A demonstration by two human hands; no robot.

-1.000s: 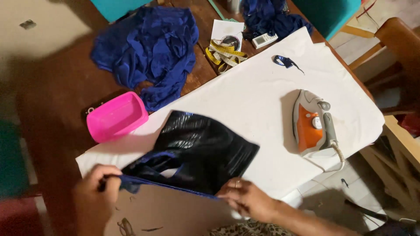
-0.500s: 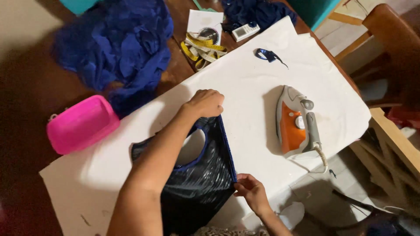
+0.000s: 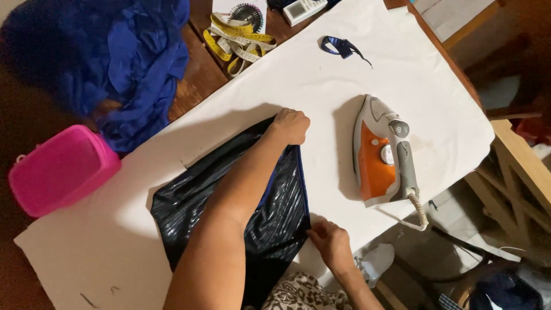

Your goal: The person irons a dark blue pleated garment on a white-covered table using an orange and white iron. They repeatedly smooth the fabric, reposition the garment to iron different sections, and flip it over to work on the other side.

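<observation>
A shiny black piece of fabric with a blue edge lies on the white sheet that covers the table. My left hand reaches across it and pinches its far corner. My right hand grips the near corner of the same blue edge, close to the table's front. The edge runs stretched between the two hands. An orange and white iron lies to the right of the fabric, a hand's width from it.
A pink plastic box sits at the left. A heap of blue cloth lies behind it. A yellow tape measure, a small blue scrap and a wooden chair are around.
The fabric has been turned so its blue edge runs away from me. My left hand moved from the near left to the far corner. The view has shifted closer.
</observation>
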